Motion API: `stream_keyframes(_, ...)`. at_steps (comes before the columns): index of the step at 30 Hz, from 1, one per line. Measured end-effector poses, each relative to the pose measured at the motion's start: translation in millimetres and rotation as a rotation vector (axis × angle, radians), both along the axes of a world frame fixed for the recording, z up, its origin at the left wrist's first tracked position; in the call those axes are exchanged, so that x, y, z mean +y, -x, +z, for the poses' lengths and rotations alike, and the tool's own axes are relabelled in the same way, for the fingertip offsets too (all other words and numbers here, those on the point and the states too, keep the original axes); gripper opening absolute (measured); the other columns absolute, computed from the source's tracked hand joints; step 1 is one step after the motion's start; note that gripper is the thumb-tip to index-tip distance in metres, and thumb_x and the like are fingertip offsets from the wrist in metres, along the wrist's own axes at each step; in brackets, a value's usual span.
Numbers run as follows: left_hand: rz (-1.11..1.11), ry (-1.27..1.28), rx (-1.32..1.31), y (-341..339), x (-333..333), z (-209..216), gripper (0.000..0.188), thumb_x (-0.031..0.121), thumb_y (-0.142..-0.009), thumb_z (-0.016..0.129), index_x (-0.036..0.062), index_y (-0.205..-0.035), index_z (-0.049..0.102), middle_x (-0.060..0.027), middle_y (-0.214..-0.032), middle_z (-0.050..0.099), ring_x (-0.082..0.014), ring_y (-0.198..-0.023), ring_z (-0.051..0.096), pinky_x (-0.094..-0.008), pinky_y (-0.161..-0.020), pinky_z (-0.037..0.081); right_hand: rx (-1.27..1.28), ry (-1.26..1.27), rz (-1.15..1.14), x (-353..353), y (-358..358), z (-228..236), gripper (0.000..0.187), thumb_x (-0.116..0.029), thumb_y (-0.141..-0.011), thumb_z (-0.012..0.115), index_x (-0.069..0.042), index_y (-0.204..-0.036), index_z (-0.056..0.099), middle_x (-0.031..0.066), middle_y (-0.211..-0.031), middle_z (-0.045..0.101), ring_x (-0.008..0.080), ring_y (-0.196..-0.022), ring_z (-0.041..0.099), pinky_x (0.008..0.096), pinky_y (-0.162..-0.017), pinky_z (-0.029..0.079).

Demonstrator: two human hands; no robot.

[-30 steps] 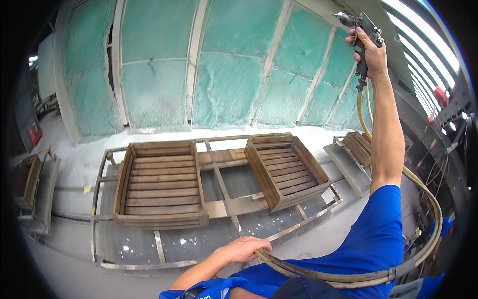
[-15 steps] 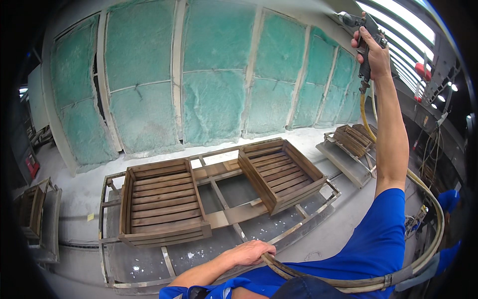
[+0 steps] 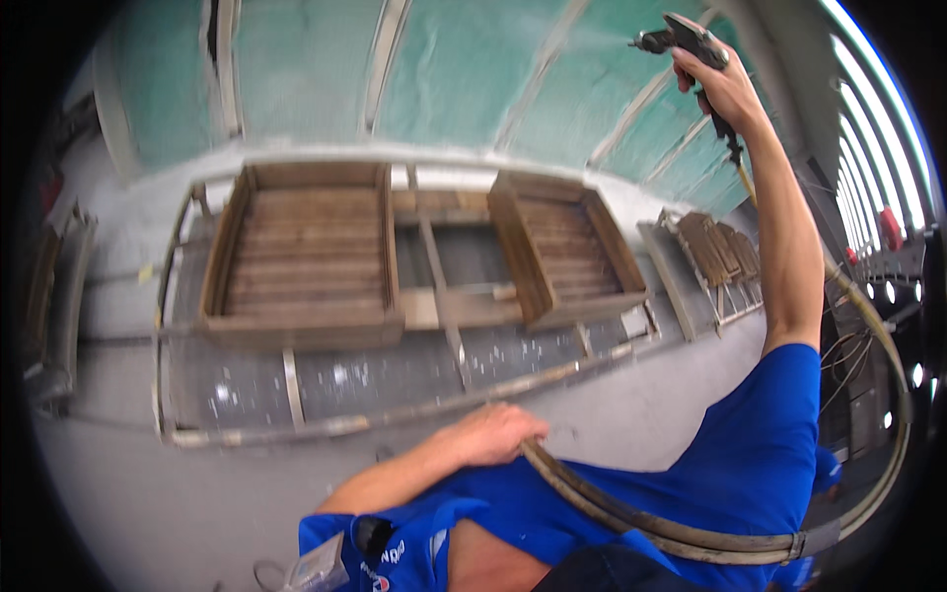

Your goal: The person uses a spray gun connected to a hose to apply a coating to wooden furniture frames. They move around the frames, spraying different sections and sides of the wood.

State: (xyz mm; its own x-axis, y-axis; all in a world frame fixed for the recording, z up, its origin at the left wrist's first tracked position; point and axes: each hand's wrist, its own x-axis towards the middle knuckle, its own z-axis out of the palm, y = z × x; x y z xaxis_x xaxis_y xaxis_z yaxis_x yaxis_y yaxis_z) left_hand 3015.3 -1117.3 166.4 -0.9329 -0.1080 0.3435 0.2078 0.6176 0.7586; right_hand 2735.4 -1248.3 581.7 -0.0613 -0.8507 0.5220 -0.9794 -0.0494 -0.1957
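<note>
In the head view, spraying looks under way: a faint mist leaves the nozzle of the spray gun [image 3: 681,37], raised high at the right, its nozzle toward the green-lined wall [image 3: 306,84]. The fingers of the right hand [image 3: 728,91] are wrapped around the gun's handle; those of the left hand [image 3: 498,432] are closed on the looped hose [image 3: 617,508] at the waist. The left crate [image 3: 308,247] and the right crate [image 3: 567,242], both slatted, lie apart with their open sides up; both look brown throughout, but how much coating is done or left cannot be told through the blur. They rest on the surface [image 3: 294,387], a metal frame over dark, white-flecked panels. Around it lie a grey floor [image 3: 197,493], more slatted pieces [image 3: 715,247] at the right, and bright strip lights [image 3: 870,148].
</note>
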Motion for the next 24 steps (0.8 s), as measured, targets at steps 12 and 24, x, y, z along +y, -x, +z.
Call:
stream_keyframes(12,0.101,-0.360,0.070,-8,12,-45,0.007,0.010,-0.091,0.059,0.0038,-0.092,0.062,-0.0179,-0.088,0.068,-0.0401,-0.090,0.068,-0.0500,-0.079,0.054,0.671,-0.714,0.450,-203,-26,-197,0.027,-0.022,-0.090,0.068,-0.010,-0.114,0.070,0.0150,-0.087,0.072,0.0252,-0.072,0.066,0.0403,-0.069,0.054)
stream_keyframes(24,0.038,-0.323,0.052,-8,-5,-54,0.006,0.010,-0.092,0.062,0.0055,-0.095,0.063,-0.0142,-0.091,0.069,-0.0364,-0.095,0.068,-0.0484,-0.083,0.054,0.728,-1.197,0.144,-109,-64,-224,0.053,-0.016,-0.094,0.069,-0.026,-0.146,0.061,0.0075,-0.085,0.073,0.0146,-0.055,0.061,0.0355,-0.064,0.056)
